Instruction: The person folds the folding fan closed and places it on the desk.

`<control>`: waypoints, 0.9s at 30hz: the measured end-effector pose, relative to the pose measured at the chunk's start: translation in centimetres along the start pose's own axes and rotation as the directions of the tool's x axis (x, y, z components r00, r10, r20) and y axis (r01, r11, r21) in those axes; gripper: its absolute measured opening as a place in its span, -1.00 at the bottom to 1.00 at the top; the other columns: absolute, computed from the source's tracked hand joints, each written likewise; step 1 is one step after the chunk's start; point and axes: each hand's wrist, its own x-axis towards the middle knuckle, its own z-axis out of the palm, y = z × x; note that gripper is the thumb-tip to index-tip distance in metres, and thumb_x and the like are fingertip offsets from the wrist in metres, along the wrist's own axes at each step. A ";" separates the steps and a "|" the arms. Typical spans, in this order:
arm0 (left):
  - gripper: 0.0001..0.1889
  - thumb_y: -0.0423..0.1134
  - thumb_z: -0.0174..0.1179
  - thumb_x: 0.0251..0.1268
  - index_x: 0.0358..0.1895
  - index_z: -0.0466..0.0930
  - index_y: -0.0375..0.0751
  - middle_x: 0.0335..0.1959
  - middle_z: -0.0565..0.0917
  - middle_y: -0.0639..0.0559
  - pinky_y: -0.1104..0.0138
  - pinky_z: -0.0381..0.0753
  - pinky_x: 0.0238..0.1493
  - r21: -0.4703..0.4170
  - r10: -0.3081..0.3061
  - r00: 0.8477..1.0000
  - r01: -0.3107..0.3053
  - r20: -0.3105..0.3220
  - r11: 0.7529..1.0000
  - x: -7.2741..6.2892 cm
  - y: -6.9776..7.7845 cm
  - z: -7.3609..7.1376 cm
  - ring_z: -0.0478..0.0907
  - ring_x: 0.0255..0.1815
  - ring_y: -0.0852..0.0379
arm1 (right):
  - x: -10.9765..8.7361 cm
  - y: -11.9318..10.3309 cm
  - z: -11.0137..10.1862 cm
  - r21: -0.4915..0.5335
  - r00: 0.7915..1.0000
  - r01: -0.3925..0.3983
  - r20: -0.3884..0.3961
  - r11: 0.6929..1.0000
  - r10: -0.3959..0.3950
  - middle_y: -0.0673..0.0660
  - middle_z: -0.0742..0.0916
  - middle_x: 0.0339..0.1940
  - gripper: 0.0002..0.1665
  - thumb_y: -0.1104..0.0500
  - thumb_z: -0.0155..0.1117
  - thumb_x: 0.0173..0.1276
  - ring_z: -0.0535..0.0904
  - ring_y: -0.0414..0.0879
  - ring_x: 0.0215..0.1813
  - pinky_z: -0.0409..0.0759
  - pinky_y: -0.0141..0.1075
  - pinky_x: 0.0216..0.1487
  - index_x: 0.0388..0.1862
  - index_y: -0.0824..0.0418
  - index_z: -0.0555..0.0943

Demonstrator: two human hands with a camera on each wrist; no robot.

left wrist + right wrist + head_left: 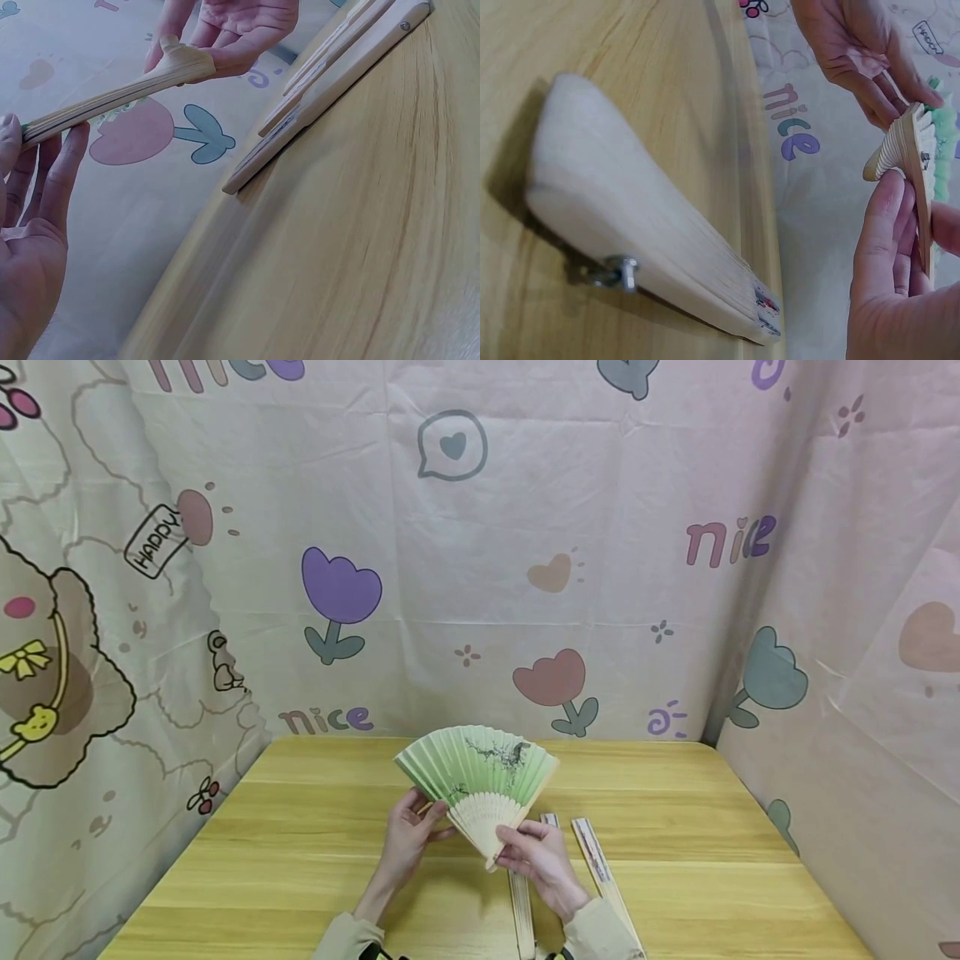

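A green folding fan with a dark branch print is spread wide above the table, its pale ribs meeting at the bottom. My left hand pinches its left edge, thumb on top and fingers beneath. Near the pivot end, my right hand holds the ribs between thumb and fingers. The left wrist view shows the fan edge-on, with both hands on it. Two closed folding fans lie on the table: one closed fan partly hidden under my right hand, another closed fan to its right.
The wood-grain table ends at a printed cloth that hangs behind it and along both sides. In the right wrist view, a closed fan's pivot end with a metal pin lies close to the camera.
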 end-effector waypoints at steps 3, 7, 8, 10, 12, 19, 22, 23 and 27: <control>-0.57 -0.47 0.11 0.46 0.27 0.28 -0.62 -0.02 0.72 0.19 0.17 0.86 -0.12 0.007 -0.017 1.000 0.017 -0.024 1.000 0.0 0.0 0.1 0.74 -0.04 0.21 | 0.0 0.0 0.0 0.001 1.000 0.003 0.008 1.000 -0.003 0.00 0.75 -0.44 -0.95 0.27 0.38 0.32 0.67 -0.22 -0.40 0.85 -0.36 -0.16 -0.30 0.24 0.67; -0.59 -0.44 0.11 0.47 0.27 0.30 -0.56 -0.03 0.71 0.18 0.18 0.86 -0.13 0.015 -0.041 0.999 0.042 -0.035 0.999 0.0 0.0 0.2 0.74 -0.06 0.19 | 0.1 0.0 0.1 0.003 1.000 0.002 0.009 1.000 -0.002 0.01 0.75 -0.44 -0.97 0.29 0.37 0.32 0.68 -0.22 -0.40 0.86 -0.35 -0.16 -0.28 0.23 0.67; -0.58 -0.43 0.11 0.47 0.28 0.28 -0.57 -0.03 0.71 0.18 0.19 0.86 -0.14 0.017 -0.047 0.998 0.047 -0.034 0.999 0.0 0.0 0.2 0.74 -0.06 0.19 | 0.1 0.0 0.1 0.003 1.000 0.001 0.006 1.000 -0.001 0.01 0.75 -0.44 -0.97 0.30 0.37 0.31 0.68 -0.22 -0.40 0.86 -0.35 -0.16 -0.28 0.24 0.67; -0.56 -0.42 0.09 0.49 0.30 0.25 -0.60 -0.03 0.69 0.19 0.20 0.86 -0.14 0.021 -0.055 0.998 0.056 -0.029 0.998 0.0 0.1 0.2 0.74 -0.05 0.20 | 0.1 0.0 0.1 -0.001 1.000 0.005 0.000 1.000 -0.005 0.01 0.75 -0.44 -0.96 0.31 0.36 0.31 0.68 -0.22 -0.41 0.86 -0.35 -0.16 -0.27 0.26 0.67; -0.54 -0.42 0.08 0.50 0.32 0.22 -0.61 -0.03 0.68 0.19 0.21 0.86 -0.14 0.024 -0.062 0.998 0.062 -0.024 0.998 0.0 0.1 0.2 0.73 -0.04 0.21 | 0.0 0.0 0.2 -0.008 1.000 0.012 -0.003 1.000 -0.012 0.02 0.74 -0.45 -0.93 0.31 0.35 0.32 0.67 -0.22 -0.41 0.86 -0.34 -0.16 -0.24 0.30 0.67; -0.52 -0.44 0.06 0.50 0.37 0.20 -0.60 -0.02 0.67 0.20 0.25 0.85 -0.13 0.046 -0.056 0.998 0.056 -0.001 0.997 0.0 0.2 0.1 0.74 -0.07 0.22 | 0.0 0.2 0.1 -0.049 1.000 0.026 -0.014 0.998 -0.027 0.02 0.75 -0.48 -0.82 0.30 0.35 0.33 0.68 -0.21 -0.41 0.86 -0.35 -0.18 -0.16 0.40 0.68; -0.51 -0.45 0.07 0.49 0.36 0.20 -0.61 -0.03 0.68 0.22 0.26 0.86 -0.14 0.043 -0.054 0.999 0.054 -0.004 0.998 0.0 0.2 0.2 0.74 -0.08 0.22 | 0.1 0.3 0.0 -0.072 0.999 0.027 -0.018 0.997 -0.028 0.01 0.76 -0.48 -0.87 0.25 0.39 0.32 0.69 -0.21 -0.42 0.86 -0.35 -0.20 -0.25 0.34 0.69; -0.51 -0.46 0.07 0.48 0.35 0.20 -0.62 -0.04 0.69 0.22 0.26 0.86 -0.15 0.042 -0.051 0.999 0.051 -0.004 0.998 0.0 0.2 0.2 0.74 -0.09 0.22 | 0.1 0.3 0.0 -0.081 0.999 0.030 -0.021 0.996 -0.032 0.01 0.77 -0.49 -0.87 0.24 0.40 0.31 0.69 -0.21 -0.43 0.86 -0.34 -0.21 -0.27 0.32 0.70; -0.58 -0.48 0.11 0.44 0.28 0.31 -0.57 -0.08 0.71 0.21 0.26 0.86 -0.19 0.032 -0.037 0.999 0.037 0.002 0.999 -0.1 0.2 0.3 0.75 -0.11 0.22 | 0.2 0.3 0.0 -0.122 0.998 0.040 -0.035 0.992 -0.045 0.01 0.77 -0.52 -0.80 0.21 0.42 0.29 0.69 -0.19 -0.45 0.86 -0.34 -0.24 -0.26 0.37 0.71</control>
